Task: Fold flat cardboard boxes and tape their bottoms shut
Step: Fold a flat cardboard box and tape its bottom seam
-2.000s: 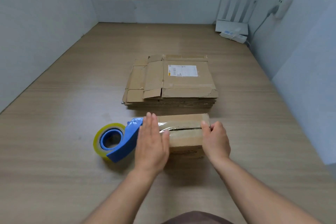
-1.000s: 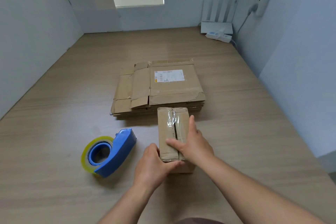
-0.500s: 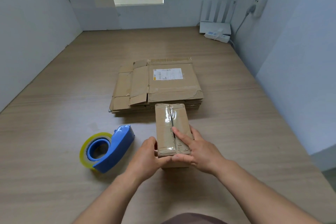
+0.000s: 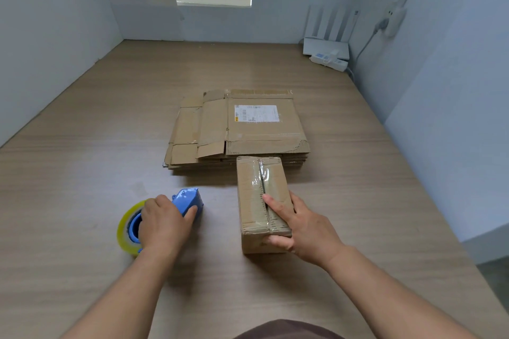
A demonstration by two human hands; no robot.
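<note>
I see the small brown cardboard box (image 4: 263,201) standing just right of frame centre, taped seam facing up. Its long axis runs from the lower edge of the frame toward the upper edge, and its far end sits just in front of the stack of flattened brown cardboard boxes (image 4: 239,129). My right hand (image 4: 298,224) holds the box at its near end: index finger laid along the seam on top, thumb pressed against the near face, so the fingers are clamped on the box.

The blue plastic tape dispenser with its yellowish roll of clear tape (image 4: 159,217) lies to the left of the box, apart from it, on the wood-grain tabletop (image 4: 82,173). My left hand (image 4: 165,226) is the nearer hand; it rests over the dispenser with fingers curled around the blue body. I cannot tell how firm the grip is.

Compared with half a second ago: the left hand has left the box's near end and moved across to the dispenser. The right hand remains on the box. I judge that another strip is about to be applied.
</note>
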